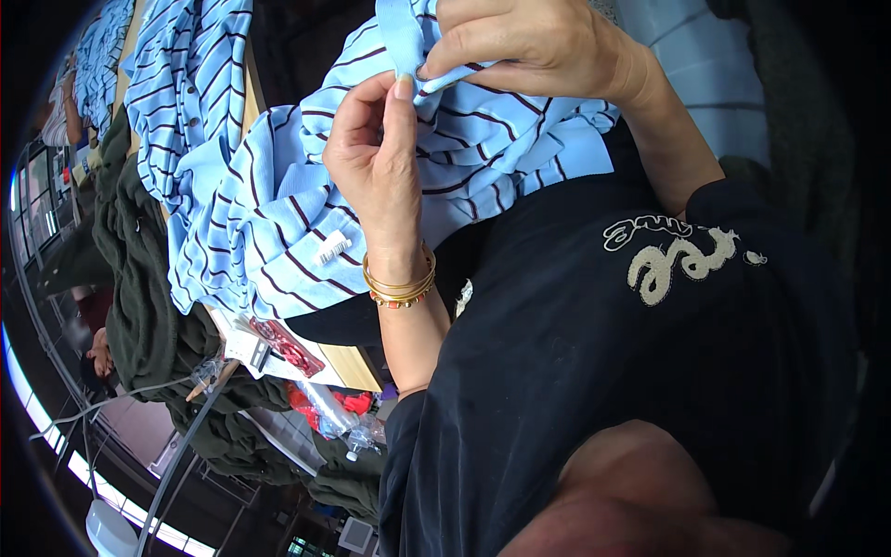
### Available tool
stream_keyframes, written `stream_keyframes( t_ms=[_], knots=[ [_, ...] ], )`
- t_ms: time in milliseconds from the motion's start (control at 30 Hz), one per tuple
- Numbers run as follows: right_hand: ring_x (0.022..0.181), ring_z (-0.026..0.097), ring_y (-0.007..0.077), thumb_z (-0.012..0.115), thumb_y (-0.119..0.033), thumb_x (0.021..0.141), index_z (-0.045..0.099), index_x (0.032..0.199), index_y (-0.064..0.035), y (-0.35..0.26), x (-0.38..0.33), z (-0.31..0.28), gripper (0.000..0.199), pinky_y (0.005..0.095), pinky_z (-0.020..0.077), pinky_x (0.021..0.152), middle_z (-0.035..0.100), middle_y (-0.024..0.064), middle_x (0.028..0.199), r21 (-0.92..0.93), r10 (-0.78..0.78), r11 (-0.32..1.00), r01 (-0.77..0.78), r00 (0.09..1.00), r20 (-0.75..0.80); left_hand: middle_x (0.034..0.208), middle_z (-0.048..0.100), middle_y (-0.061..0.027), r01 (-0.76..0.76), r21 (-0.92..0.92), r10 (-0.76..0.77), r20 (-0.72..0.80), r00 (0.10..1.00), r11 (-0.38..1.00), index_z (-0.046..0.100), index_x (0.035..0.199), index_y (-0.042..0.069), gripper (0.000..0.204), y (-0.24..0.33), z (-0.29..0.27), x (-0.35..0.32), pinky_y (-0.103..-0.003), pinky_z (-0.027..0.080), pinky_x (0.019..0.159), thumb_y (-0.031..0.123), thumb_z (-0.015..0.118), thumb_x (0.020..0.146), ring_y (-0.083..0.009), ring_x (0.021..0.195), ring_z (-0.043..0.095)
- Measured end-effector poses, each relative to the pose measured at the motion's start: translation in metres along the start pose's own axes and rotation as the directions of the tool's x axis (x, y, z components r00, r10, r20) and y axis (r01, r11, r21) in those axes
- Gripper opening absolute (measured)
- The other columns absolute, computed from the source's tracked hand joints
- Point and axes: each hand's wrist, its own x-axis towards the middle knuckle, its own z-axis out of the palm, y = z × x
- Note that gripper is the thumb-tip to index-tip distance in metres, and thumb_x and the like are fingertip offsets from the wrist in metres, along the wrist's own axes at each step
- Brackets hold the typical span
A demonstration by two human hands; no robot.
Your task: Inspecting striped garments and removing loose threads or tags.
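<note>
While a light-blue striped knit shirt [278, 213] is draped over the surface [357, 364] edge and the person's lap, its plain blue collar strip [401, 37] is pinched by both hands. Left hand [376, 172]: fingers closed narrow on the fabric edge, thumb pressed vs. forefinger; gold and beaded bangles [401, 286] are worn at the wrist. Right hand [529, 42]: fingers curled shut over the collar strip, just above the left. Dark stripes are seen across soft folded cloth; a small white label [332, 247] is sewn on. Dark green garments [139, 306] are heaped beside the surface, w/ a second striped shirt [186, 84] further off.
</note>
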Motion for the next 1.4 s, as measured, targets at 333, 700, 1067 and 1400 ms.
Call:
stream_keyframes(
  t_ms=[333, 700, 1067, 1400],
  knots=[
    [0.069, 0.064, 0.0238, 0.072, -0.013, 0.079, 0.071, 0.089, -0.0113, 0.006, -0.001, -0.004, 0.010, 0.0349, 0.0493, 0.061, 0.058, 0.0022, 0.080, -0.134, -0.064, 0.989, 0.059, 0.997, -0.037, 0.084, 0.065, 0.0020, 0.005, -0.017, -0.004, 0.041, 0.999, 1.000, 0.070, 0.106, -0.001, 0.014, 0.004, 0.003, 0.006, -0.016, 0.041, 0.065, 0.010, 0.068, 0.097, -0.0028, 0.071, 0.053],
    [0.066, 0.064, 0.0223, 0.067, -0.014, 0.083, 0.072, 0.091, -0.0138, 0.007, 0.007, -0.013, 0.010, 0.0338, 0.0500, 0.058, 0.057, 0.0021, 0.079, -0.147, -0.034, 0.988, 0.036, 0.999, 0.014, 0.074, 0.060, 0.0030, -0.098, 0.224, 0.082, 0.079, 0.993, 0.970, 0.068, 0.100, 0.000, 0.013, 0.014, 0.009, 0.011, -0.018, 0.039, 0.057, 0.013, 0.067, 0.098, -0.0030, 0.064, 0.049],
    [0.065, 0.063, 0.0217, 0.067, -0.012, 0.081, 0.072, 0.090, -0.0135, 0.012, 0.010, -0.016, 0.010, 0.0330, 0.0504, 0.056, 0.057, 0.0018, 0.079, -0.082, 0.010, 0.997, -0.013, 0.999, -0.039, 0.073, 0.059, 0.0048, -0.085, 0.227, 0.077, 0.044, 0.996, 0.970, 0.067, 0.099, -0.001, 0.014, 0.022, 0.014, 0.012, -0.017, 0.037, 0.054, 0.013, 0.066, 0.099, -0.0008, 0.063, 0.047],
    [0.063, 0.063, 0.0215, 0.071, -0.011, 0.080, 0.073, 0.091, -0.0142, 0.017, 0.008, -0.011, 0.011, 0.0331, 0.0496, 0.055, 0.058, 0.0018, 0.077, -0.094, -0.010, 0.996, 0.004, 0.998, -0.061, 0.078, 0.061, 0.0075, 0.118, -0.007, -0.118, 0.022, 0.993, 0.993, 0.073, 0.106, -0.002, 0.018, 0.017, 0.013, 0.014, -0.017, 0.033, 0.056, 0.014, 0.068, 0.098, 0.0004, 0.064, 0.044]
  ],
)
